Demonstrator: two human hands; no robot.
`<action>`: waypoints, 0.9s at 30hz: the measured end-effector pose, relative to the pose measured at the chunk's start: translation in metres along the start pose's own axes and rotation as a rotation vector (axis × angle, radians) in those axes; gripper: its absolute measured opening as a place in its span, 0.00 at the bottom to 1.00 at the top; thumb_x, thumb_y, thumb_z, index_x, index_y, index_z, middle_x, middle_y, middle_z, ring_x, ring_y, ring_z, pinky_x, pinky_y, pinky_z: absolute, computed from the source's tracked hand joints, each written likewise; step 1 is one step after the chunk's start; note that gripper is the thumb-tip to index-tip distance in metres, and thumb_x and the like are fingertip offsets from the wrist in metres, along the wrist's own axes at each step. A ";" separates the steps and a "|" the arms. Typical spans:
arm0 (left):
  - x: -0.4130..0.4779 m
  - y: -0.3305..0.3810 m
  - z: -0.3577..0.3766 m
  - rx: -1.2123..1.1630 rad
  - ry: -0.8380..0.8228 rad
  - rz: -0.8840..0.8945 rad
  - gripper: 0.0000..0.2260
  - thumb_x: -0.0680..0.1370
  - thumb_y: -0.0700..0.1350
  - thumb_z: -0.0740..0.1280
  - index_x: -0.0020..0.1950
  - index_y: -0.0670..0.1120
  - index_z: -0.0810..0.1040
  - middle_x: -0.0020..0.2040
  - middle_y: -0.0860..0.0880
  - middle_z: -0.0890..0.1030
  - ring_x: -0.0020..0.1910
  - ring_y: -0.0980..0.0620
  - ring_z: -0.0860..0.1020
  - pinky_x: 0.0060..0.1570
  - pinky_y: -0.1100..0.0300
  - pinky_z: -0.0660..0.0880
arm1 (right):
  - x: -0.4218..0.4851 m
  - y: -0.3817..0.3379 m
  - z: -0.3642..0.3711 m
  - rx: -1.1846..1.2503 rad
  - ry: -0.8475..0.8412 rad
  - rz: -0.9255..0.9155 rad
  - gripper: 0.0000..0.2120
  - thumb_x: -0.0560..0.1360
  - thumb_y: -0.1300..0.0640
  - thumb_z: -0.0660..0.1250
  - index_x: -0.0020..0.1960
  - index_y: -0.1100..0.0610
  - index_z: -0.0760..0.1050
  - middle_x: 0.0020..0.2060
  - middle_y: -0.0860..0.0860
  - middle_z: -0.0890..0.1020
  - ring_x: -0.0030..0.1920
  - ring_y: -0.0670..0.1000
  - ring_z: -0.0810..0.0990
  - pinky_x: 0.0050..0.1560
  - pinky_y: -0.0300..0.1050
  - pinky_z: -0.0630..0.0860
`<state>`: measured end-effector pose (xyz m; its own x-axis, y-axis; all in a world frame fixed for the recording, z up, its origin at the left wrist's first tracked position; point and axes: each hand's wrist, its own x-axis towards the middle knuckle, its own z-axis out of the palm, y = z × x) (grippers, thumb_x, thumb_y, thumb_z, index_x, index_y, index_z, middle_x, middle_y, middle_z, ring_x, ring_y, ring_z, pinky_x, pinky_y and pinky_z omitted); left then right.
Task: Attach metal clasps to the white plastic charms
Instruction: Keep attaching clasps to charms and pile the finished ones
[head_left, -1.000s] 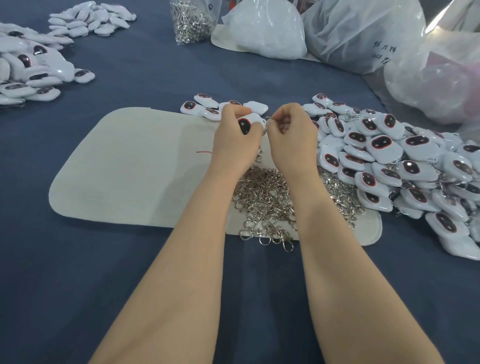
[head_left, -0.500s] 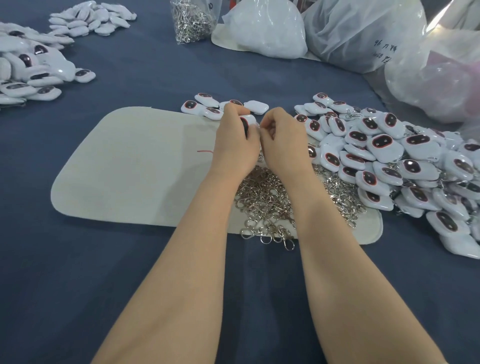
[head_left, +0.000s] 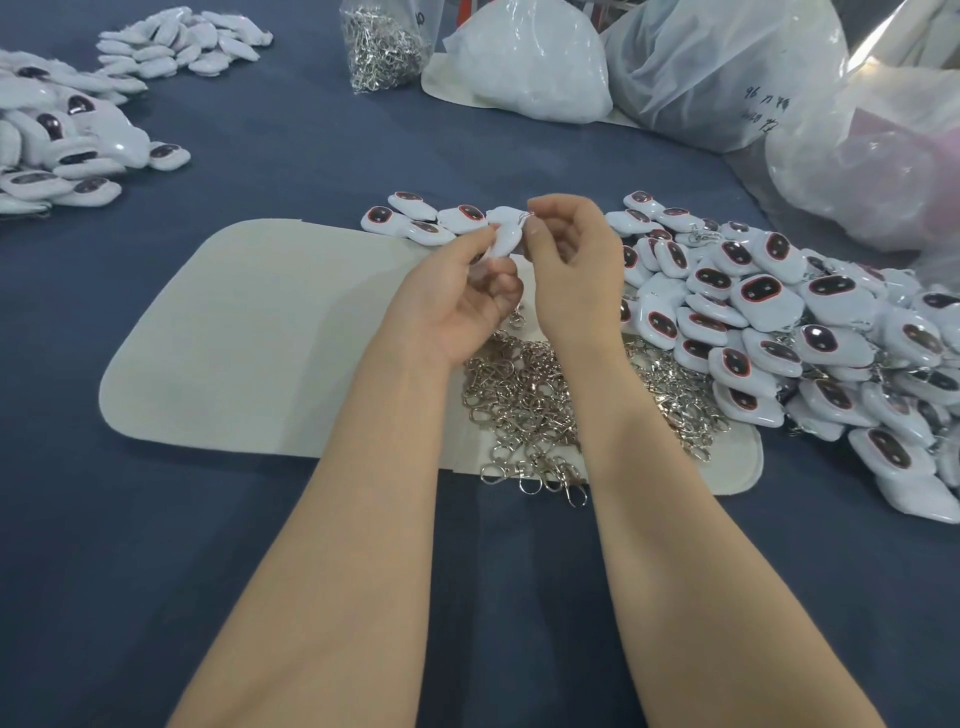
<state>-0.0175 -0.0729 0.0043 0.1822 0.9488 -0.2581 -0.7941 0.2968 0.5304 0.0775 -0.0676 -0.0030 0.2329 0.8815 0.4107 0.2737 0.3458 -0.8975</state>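
Centre frame, left-hand grip (head_left: 457, 304) pinches a white charm (head_left: 506, 238); right-hand grip (head_left: 571, 260) pinches a metal clasp (head_left: 527, 216) at its top. Likely light, stiff, slippery: hold the edges.

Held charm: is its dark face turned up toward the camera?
No, the charm held between the left hand and the right hand shows only a plain white side.

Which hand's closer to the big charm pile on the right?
Right. The right hand is beside the left edge of the big charm pile, pinching the top of the held charm; the left hand grips that charm farther left, beyond the right hand.
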 end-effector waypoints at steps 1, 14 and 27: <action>0.000 0.000 0.000 -0.011 0.012 -0.005 0.06 0.81 0.37 0.59 0.45 0.40 0.73 0.25 0.49 0.76 0.21 0.59 0.69 0.23 0.68 0.70 | 0.000 0.000 0.001 -0.002 0.019 -0.008 0.07 0.76 0.66 0.64 0.46 0.54 0.73 0.38 0.47 0.79 0.42 0.48 0.80 0.50 0.45 0.78; 0.002 -0.017 -0.010 1.382 0.185 0.892 0.11 0.79 0.41 0.61 0.59 0.51 0.76 0.54 0.53 0.79 0.48 0.56 0.74 0.45 0.64 0.68 | 0.004 0.012 -0.007 -0.631 -0.268 -0.075 0.08 0.76 0.64 0.59 0.48 0.61 0.76 0.42 0.55 0.81 0.41 0.54 0.74 0.42 0.44 0.67; 0.004 -0.002 -0.009 -0.069 0.187 -0.032 0.03 0.79 0.37 0.63 0.47 0.38 0.74 0.41 0.45 0.76 0.27 0.58 0.76 0.24 0.69 0.74 | -0.001 0.005 0.003 -0.023 -0.053 0.029 0.09 0.77 0.64 0.64 0.42 0.52 0.73 0.40 0.49 0.80 0.47 0.54 0.80 0.55 0.51 0.76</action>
<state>-0.0206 -0.0706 -0.0055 0.1021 0.9007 -0.4223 -0.8290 0.3117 0.4644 0.0756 -0.0658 -0.0086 0.1913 0.9069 0.3753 0.2891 0.3134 -0.9046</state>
